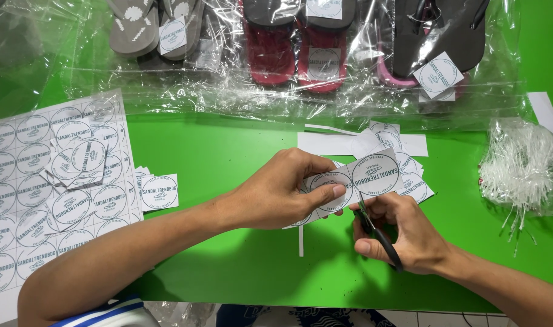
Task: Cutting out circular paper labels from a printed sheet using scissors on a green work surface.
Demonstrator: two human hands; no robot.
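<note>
- Left hand [282, 191]: fingers curled shut on a paper strip of round printed labels [355, 181], the thumb pressed flat on top of the strip and the other fingers beneath it; the strip is held just above the green tabletop [228, 266], near its middle, and slants upward to the right.
- Right hand [403, 233]: closed around the black handles of a pair of scissors [376, 233], thumb and fingers through the loops; the blades point up toward the lower edge of the strip, between two of its round labels. Whether the blades are apart or together cannot be told, since they are thin and partly hidden.
- The two hands lie close together, the right just below and to the right of the left.
- Cut square labels [403, 181]: a loose heap lying on the tabletop behind the held strip, with plain white paper offcuts [325, 143] beside it.
- Uncut label sheet [22, 200]: at the left edge, with several cut labels lying on top and one single cut label [159, 192] just beside its right border.
- Bagged sandals [300, 54]: pairs in clear plastic wrap, lined along the far edge, grey, red and dark with pink, each bearing a label.
- Bundle of clear plastic fasteners [522, 169]: at the right, well apart from both hands.
</note>
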